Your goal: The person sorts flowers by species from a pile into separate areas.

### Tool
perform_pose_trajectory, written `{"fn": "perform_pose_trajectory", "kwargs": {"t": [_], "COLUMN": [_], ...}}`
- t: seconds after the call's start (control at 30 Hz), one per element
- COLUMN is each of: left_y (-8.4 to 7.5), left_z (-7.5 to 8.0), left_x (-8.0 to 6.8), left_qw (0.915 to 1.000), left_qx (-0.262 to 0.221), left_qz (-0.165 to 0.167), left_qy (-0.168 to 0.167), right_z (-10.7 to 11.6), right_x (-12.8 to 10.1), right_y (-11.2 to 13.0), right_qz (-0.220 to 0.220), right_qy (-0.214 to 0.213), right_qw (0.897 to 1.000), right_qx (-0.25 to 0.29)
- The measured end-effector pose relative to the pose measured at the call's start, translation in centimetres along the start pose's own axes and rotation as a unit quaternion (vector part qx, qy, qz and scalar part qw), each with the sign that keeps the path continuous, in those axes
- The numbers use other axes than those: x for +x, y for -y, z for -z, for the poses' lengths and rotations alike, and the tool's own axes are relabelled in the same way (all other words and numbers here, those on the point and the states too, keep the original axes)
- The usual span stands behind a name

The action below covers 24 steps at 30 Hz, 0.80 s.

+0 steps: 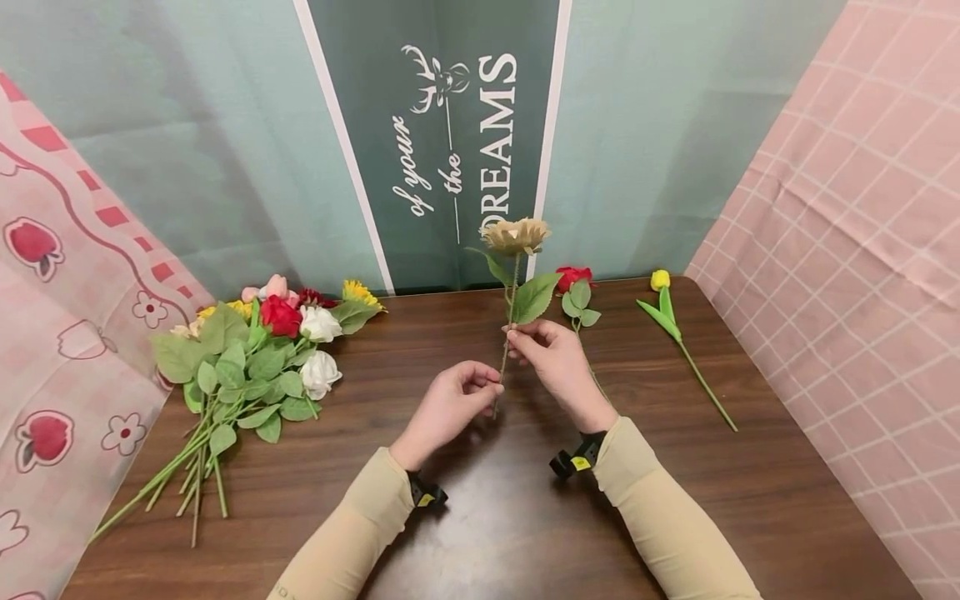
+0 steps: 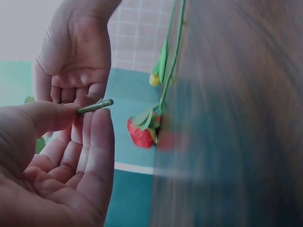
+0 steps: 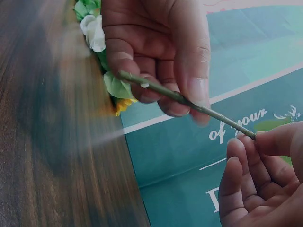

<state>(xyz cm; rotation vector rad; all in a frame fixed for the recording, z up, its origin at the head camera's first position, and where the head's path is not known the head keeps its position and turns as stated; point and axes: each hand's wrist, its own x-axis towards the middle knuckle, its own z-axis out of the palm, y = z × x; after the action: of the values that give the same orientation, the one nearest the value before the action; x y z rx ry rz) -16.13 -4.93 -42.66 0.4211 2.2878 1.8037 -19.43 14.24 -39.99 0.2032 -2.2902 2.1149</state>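
Observation:
A beige artificial flower (image 1: 516, 237) with green leaves stands nearly upright between my hands, raised in front of the backdrop. My right hand (image 1: 553, 358) pinches its stem just below the leaves, thumb against fingertips. Lower down, the left hand (image 1: 456, 398) pinches the same stem near its cut end. In the right wrist view the thin green stem (image 3: 163, 92) slants from one hand to the other. The stem's end (image 2: 109, 102) pokes out past the left thumb in the left wrist view.
A pile of artificial flowers (image 1: 262, 367), with red and white roses among them, lies at the left. Behind the right hand lies a red rose (image 1: 574, 279); farther right, a yellow tulip (image 1: 678, 333). Fabric backdrops (image 1: 637, 150) enclose the wooden table (image 1: 495, 533).

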Motion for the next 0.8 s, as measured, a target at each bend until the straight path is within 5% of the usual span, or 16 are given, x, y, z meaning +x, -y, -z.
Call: {"fn": "perform_pose_trajectory", "kwargs": {"t": [0.17,0.43,0.8], "left_y": [0.51,0.66,0.49], "left_z": [-0.44,-0.39,-0.2], "left_x": [-0.19,-0.16,-0.32], "left_qw": [0.9982,0.9967,0.997], "left_qx": [-0.051,-0.054,-0.048], "left_qz": [0.019,0.028,0.025], "left_qy": [0.024,0.054,0.055], "right_z": [-0.16,-0.63,-0.87], "right_x": [0.01,-0.02,-0.05], "right_y": [-0.13,-0.19,-0.03], "right_qz": [0.002,0.005,-0.005], "right_qy": [0.003,-0.001,0.005], "right_qw": [1.0,1.0,1.0], "right_qx": [-0.005,0.015,0.013]}}
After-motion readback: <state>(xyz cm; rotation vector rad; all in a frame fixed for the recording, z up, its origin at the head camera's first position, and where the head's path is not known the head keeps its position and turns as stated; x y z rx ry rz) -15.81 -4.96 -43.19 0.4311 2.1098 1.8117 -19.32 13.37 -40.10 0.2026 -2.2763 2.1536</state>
